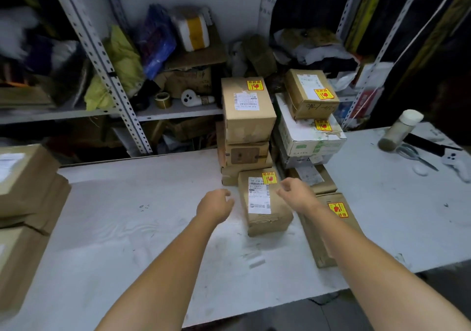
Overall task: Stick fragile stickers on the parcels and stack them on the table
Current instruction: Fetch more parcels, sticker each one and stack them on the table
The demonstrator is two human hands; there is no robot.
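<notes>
A small brown parcel lies on the white worktop, with a yellow-and-red fragile sticker at its far corner above a white label. Behind it, a stickered tall brown parcel tops one stack. A flat stickered parcel lies just right.

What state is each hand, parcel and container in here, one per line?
Left hand: fingers loosely curled, holds nothing.
Right hand: fingers loosely curled, holds nothing.
Front parcel: sealed, stickered, on table.
Top brown box: stickered, stacked.
White box: stickered, stacked.
Left parcels: no sticker visible.
Bottle: capped.
</notes>
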